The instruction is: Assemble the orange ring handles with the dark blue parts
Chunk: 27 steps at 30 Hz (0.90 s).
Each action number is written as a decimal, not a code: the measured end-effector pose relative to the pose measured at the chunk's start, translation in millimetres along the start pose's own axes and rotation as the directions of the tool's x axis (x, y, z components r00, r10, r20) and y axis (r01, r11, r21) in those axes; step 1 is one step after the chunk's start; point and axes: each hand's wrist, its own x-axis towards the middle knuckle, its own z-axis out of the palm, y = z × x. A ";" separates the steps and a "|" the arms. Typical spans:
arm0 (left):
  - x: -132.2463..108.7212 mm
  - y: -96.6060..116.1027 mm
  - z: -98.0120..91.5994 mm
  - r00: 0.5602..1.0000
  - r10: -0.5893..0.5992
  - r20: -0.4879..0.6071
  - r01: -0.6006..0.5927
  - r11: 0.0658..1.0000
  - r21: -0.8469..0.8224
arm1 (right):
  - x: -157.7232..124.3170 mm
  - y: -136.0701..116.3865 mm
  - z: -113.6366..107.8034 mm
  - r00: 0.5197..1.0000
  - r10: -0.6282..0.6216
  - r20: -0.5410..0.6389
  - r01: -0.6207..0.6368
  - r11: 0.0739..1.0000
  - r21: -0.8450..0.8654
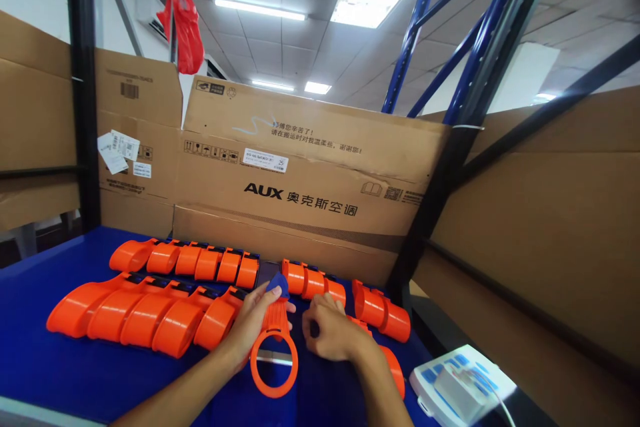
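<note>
My left hand (255,320) is wrapped round an orange plastic piece (275,363). A round open ring hangs from its lower end, a ribbed stem sits under my fingers, and a blue part (279,285) sticks out past my thumb. To its right, my right hand (330,330) is closed, with the fingers curled in and the thumb meeting them. A dark spot shows inside that curl; whether it is a small object or a gap, I cannot tell. The two hands are close together but apart, above the blue tabletop (320,393).
Rows of similar orange pieces (135,317) lie at the left, with more orange pieces (370,305) behind and beside my right hand. A white power strip (463,380) with a plug and cable sits at the right front. Cardboard panels (300,180) and dark rack posts (435,193) enclose the table.
</note>
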 end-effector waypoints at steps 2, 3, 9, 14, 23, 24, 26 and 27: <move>0.2 -0.2 -0.1 1.000 0.006 -0.013 -0.006 1.000 0.002 | -1.5 -0.6 0.8 0.999 0.042 0.012 -0.042 0.999 -0.008; 0.3 -0.4 -0.3 1.000 0.007 -0.017 -0.007 1.000 0.008 | -1.7 -1.2 1.2 0.998 0.053 0.015 -0.053 0.999 -0.002; 1.1 -3.3 -2.9 0.999 0.024 -0.023 -0.023 0.998 0.057 | -2.6 -5.5 1.0 0.987 0.147 0.072 -0.146 0.989 -0.016; 1.3 -2.9 -2.2 0.999 0.030 -0.018 -0.029 0.998 0.060 | -3.3 -6.2 1.9 0.980 0.166 0.113 -0.162 0.986 -0.045; 0.5 -1.1 -0.5 0.999 0.021 -0.035 -0.019 0.999 0.035 | 2.7 -2.2 -6.3 0.998 -0.002 -0.058 0.010 0.992 0.126; 1.3 -1.8 -1.1 0.999 0.025 -0.033 -0.024 0.999 0.031 | 2.7 -2.3 -8.6 0.998 -0.022 -0.057 0.032 0.984 0.177; 3.2 -3.1 -2.1 0.999 0.028 -0.034 -0.028 1.000 0.010 | 1.9 -2.2 -13.2 0.997 -0.036 -0.062 0.052 0.956 0.288; 4.0 -3.4 -2.6 0.999 0.023 -0.037 -0.023 1.000 -0.006 | 1.2 -2.0 -15.4 0.996 -0.030 -0.080 0.055 0.940 0.336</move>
